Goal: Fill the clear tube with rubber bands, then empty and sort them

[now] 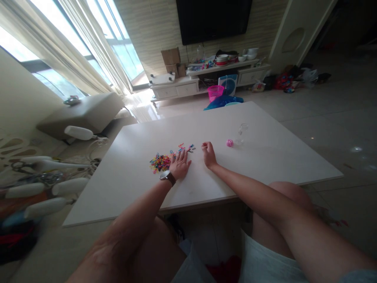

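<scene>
Multicoloured small pieces [159, 162] lie heaped left of the frame's centre — light, I'd guess, slippery, and best pinched singly by one end. The left hand [179, 165] rests at the heap's right edge, fingers slightly apart; the right hand [209, 156], mid-frame, is curled, fingers together — whether on anything, I can't tell from here.

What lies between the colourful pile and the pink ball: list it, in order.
In the head view, going from the pile to the pink ball: the left hand, a few loose pieces just beyond it, then the right hand.
</scene>
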Demonstrator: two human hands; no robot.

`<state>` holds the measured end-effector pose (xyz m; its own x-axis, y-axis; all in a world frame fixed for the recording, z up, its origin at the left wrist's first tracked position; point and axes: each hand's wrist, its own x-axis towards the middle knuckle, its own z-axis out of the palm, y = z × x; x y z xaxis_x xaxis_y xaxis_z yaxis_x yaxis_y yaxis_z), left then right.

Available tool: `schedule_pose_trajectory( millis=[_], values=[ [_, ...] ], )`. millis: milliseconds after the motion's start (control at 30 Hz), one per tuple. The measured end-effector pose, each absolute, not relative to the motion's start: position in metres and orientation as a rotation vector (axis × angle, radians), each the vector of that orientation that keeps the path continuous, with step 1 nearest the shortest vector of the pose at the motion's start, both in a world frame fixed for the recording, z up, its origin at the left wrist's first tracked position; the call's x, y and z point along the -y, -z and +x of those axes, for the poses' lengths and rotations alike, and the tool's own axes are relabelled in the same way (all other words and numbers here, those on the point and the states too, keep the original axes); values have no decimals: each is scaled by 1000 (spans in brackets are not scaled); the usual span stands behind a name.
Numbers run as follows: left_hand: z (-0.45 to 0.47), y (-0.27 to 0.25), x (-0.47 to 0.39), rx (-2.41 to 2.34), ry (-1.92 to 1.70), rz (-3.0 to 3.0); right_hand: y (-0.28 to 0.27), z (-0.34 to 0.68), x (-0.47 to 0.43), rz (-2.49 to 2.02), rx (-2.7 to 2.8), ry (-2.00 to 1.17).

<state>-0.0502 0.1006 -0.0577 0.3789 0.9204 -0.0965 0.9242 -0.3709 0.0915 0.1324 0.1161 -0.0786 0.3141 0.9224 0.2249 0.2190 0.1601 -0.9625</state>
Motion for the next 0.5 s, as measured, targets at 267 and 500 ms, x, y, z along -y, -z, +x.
schedule_pose_trajectory(
  millis=[267, 500],
  values=[
    [-89, 48, -122, -1800, 256, 2424, 78, 134, -117, -1363, 1189, -722],
    [-100, 29, -133, -1801, 244, 2284, 80, 131, -114, -1362, 1261, -719]
  ],
)
